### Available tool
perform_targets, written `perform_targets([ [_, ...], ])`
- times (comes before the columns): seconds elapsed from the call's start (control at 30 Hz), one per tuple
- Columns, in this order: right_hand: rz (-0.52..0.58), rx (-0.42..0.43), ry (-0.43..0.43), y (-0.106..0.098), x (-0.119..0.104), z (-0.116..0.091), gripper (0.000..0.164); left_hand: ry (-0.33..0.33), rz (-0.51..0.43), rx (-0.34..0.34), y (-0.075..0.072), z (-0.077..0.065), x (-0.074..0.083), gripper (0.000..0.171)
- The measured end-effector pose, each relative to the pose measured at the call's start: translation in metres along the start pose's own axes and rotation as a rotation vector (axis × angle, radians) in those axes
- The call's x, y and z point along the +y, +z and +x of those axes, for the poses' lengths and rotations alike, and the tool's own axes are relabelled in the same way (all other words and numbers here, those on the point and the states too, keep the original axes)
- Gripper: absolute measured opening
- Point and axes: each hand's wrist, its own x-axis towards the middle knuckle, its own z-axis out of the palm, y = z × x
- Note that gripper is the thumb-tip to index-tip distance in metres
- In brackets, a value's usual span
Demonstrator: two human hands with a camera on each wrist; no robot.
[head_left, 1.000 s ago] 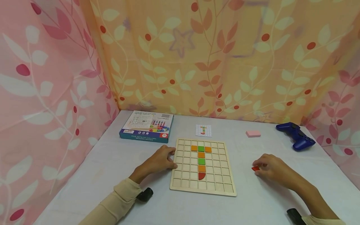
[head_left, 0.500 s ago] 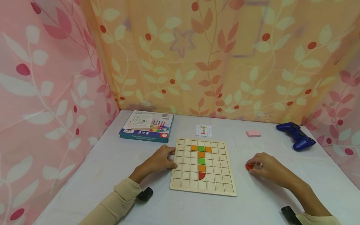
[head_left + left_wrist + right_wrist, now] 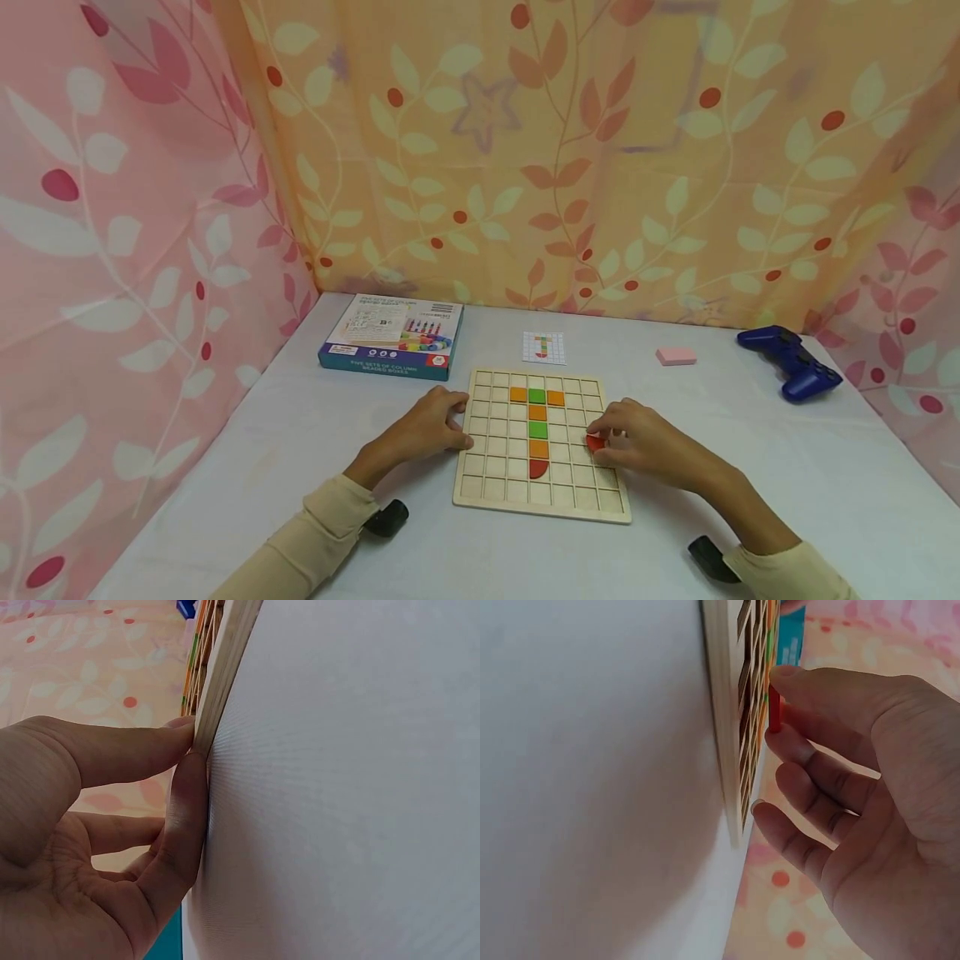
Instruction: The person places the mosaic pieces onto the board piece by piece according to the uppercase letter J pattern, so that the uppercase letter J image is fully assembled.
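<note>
A wooden grid board (image 3: 496,492) lies on the white table, with a T-like column of orange and green square tiles (image 3: 537,430) set in its cells. A red rounded tile (image 3: 538,469) sits at the foot of that column. My left hand (image 3: 426,427) pinches the board's left edge between thumb and forefinger, as the left wrist view shows up close. Over the board's right side, my right hand (image 3: 651,442) pinches another red tile (image 3: 774,709) between thumb and finger. This tile is held above the cells, its other fingers loosely bent below.
Behind the board lies a small pattern card (image 3: 543,348) with a similar coloured shape on a grid. A boxed set (image 3: 393,337) is at the back left. A pink block (image 3: 676,357) and a blue game controller (image 3: 789,363) lie at the back right.
My right hand has carried the red tile leftward from the table on the right to over the board's right side. The left hand and the board have stayed still.
</note>
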Motion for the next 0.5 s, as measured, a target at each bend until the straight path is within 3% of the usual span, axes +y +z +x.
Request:
perform_targets([
  [0.13, -0.029, -0.011, -0.106, 0.008, -0.011, 0.011, 0.026, 0.007, 0.007, 0.0, 0.0, 0.0, 0.0, 0.078],
  [0.5, -0.057, -0.018, -0.275, 0.025, -0.039, 0.028, 0.02, 0.005, 0.016, 0.0, -0.001, -0.002, 0.002, 0.077],
])
